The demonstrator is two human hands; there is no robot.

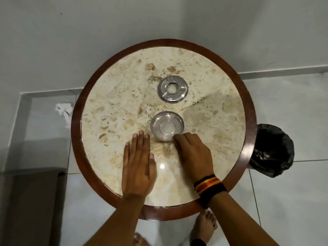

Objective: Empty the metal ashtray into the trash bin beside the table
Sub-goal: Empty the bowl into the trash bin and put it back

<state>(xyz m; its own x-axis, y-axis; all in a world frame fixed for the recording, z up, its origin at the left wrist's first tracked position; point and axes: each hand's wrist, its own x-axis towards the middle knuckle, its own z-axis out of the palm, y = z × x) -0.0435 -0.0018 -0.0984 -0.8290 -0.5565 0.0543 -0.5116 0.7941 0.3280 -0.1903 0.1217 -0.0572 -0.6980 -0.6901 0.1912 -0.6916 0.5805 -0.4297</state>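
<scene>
Ashtray bowl (166, 126) under right hand (193, 153) fingertips

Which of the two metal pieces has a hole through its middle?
The farther piece, the ashtray lid; the bowl by the right hand has a solid bottom.

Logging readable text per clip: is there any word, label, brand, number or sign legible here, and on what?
None can be read.
Round steel ashtray bowl: plain metal, no marking visible.
Steel ashtray lid with a centre hole: plain.
Black-lined trash bin: no label visible.
Round marble table with a wooden rim: only stone pattern.
</scene>
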